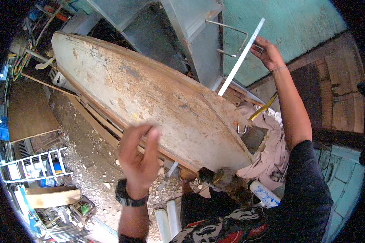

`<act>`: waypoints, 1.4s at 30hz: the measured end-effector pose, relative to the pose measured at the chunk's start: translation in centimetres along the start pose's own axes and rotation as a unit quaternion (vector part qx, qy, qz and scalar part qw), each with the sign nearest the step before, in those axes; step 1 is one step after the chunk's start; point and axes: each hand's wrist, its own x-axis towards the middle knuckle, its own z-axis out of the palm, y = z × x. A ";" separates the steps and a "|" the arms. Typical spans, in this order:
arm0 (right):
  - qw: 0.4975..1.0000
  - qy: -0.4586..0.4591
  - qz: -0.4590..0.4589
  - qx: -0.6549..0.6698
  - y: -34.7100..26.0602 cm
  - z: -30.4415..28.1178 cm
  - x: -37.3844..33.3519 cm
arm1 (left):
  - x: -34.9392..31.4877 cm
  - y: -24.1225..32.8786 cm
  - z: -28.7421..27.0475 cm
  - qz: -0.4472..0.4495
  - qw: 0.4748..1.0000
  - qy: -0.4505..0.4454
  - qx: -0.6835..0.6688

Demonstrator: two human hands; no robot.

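My right hand (pixel 267 53) is raised at the upper right, with its fingers closed on a slim white strip (pixel 241 56) near its top end. The strip slants down to the left, in front of a bent metal handle (pixel 241 29). My left hand (pixel 140 156), slightly blurred, hovers over the near edge of a long, worn, off-white panel (pixel 150 95). Its fingers are loosely curved, the thumb stands apart, and nothing shows in it. The panel stretches from the far left toward my lap, with brown stains and flaked paint.
Grey metal cabinets (pixel 190 34) stand behind the panel. Crumpled pinkish cloth (pixel 271 150) lies by its near end, beside a paint-marked white cylinder (pixel 265 193). Debris covers the ground (pixel 81 137) at left, near a white rack (pixel 38 166). A green wall (pixel 280 24) rises at the right.
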 end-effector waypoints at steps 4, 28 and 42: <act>0.998 -0.028 -0.053 -0.011 -2.0 1.8 -2.0 | 10.7 7.5 8.3 0.235 0.930 -0.269 0.089; 0.655 0.591 -0.104 -0.459 18.5 -19.7 -11.0 | 18.2 2.4 29.9 0.352 0.700 -0.556 0.278; 0.741 0.362 -0.035 -0.564 28.9 -21.2 -10.5 | 18.1 -1.3 29.6 0.172 0.785 -0.560 0.200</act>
